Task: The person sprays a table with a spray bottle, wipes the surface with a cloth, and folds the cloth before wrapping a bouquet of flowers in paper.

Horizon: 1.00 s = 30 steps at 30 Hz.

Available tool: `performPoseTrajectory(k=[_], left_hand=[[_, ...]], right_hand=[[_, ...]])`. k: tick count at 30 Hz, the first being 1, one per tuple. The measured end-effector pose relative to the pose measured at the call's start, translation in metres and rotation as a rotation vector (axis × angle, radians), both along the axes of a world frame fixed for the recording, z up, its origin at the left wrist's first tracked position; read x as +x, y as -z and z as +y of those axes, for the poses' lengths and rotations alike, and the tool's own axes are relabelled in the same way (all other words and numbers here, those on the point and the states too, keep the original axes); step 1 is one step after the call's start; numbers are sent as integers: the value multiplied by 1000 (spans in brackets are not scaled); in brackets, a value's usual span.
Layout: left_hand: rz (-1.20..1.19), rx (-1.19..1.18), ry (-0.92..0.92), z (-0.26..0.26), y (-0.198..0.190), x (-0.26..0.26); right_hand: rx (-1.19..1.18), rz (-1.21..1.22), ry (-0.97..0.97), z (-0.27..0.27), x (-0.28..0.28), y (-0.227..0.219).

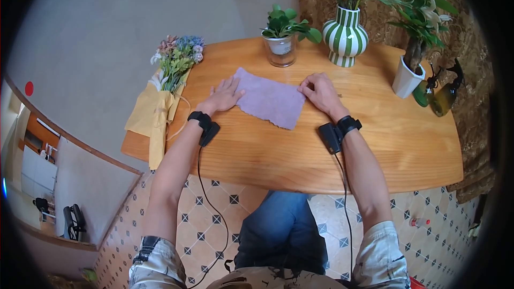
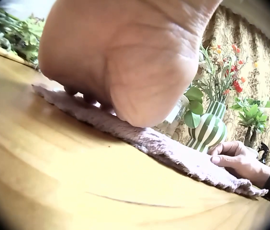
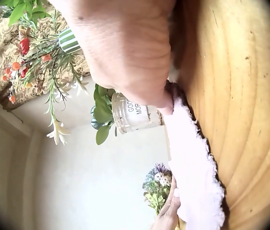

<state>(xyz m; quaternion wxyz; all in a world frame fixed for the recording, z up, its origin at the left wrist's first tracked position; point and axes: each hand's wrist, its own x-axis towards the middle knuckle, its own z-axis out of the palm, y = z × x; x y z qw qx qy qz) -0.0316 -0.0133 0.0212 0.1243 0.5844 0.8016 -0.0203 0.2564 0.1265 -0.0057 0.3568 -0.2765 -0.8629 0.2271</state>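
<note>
A light purple cloth with ragged edges lies spread on the wooden table. At its left end my left hand rests palm down, fingers straight and slightly spread, pressing on the edge. In the left wrist view the heel of that hand is over the cloth, its fingertips partly hidden behind the palm. My right hand pinches the cloth's far right corner between thumb and curled forefinger. The right wrist view shows this hand low over the tabletop, right at the cloth's corner.
A wrapped flower bouquet lies along the table's left edge. Along the back stand a potted plant in a glass, a green-striped vase and a white pot. Dark green bottles stand at the right edge.
</note>
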Motion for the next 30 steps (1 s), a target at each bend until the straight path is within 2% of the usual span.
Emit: performPoseTrajectory(k=[2, 7, 11, 13, 24, 30], left_hand=[[22, 1, -11, 3, -1, 1], [11, 190, 103, 15, -12, 33], [3, 170, 113, 31, -6, 63], [-95, 68, 56, 33, 1, 72], [-37, 4, 23, 40, 3, 67], [-38, -5, -31, 50, 7, 43]], right_hand=[[14, -12, -14, 1, 1, -1], [13, -29, -28, -2, 2, -6], [-35, 6, 2, -4, 2, -8], [-31, 14, 7, -3, 3, -7], [-95, 67, 19, -1, 4, -7], [-116, 66, 53, -1, 7, -8]])
